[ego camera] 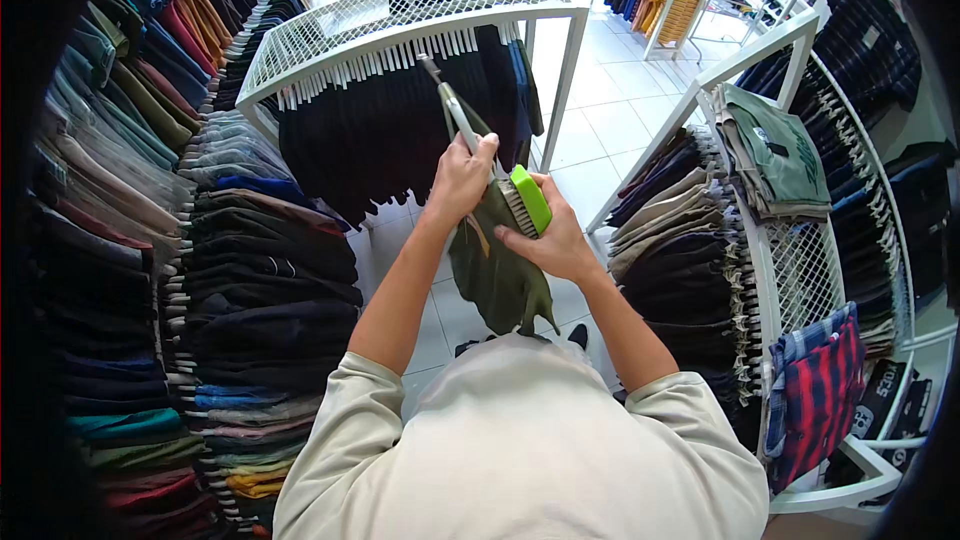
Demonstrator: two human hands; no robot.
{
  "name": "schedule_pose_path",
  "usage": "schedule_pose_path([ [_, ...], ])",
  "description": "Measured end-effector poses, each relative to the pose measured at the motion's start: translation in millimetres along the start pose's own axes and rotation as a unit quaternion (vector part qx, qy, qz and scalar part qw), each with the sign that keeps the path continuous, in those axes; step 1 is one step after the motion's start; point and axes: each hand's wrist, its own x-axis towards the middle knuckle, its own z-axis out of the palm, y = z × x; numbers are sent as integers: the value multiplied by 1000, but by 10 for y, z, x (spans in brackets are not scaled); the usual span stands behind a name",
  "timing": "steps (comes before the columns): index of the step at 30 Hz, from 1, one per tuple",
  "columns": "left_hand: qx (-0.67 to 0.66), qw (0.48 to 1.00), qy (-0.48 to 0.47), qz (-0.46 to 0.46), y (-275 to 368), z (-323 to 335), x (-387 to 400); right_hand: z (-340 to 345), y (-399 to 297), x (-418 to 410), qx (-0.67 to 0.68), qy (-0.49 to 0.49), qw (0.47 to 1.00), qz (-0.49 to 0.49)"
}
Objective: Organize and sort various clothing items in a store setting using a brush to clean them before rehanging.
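Note:
My left hand [463, 178] is closed around the upper part of a white hanger [461, 117], which carries an olive-green garment [499, 270]. The garment hangs down in front of me, above the floor tiles, with a small tan tag [478, 235] on it. In my right hand [551, 232] is a bright green brush [532, 201] with pale bristles. The bristles face left, at the garment's upper right side; whether they touch the cloth I cannot tell.
Ahead stands a white mesh-topped rack [420, 11] full of dark garments. Packed rows of hanging clothes [270, 292] line the left. At right, a white rack [765, 270] bears a folded green shirt [784, 150] and a red checked shirt [821, 390]. Tiled floor [592, 127] shows between the racks.

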Motion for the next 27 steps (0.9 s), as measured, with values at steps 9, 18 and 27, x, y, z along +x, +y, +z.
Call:
schedule_pose_path([
  [9,43,991,87,92,50,-198,135,458,367,-109,-2,139,975,-173],
  [18,9,993,86,81,198,-354,144,439,472,186,-49,154,964,-209],
  [27,-113,992,25,54,199,-534,225,700,795,-323,-106,-88,897,-419],
])
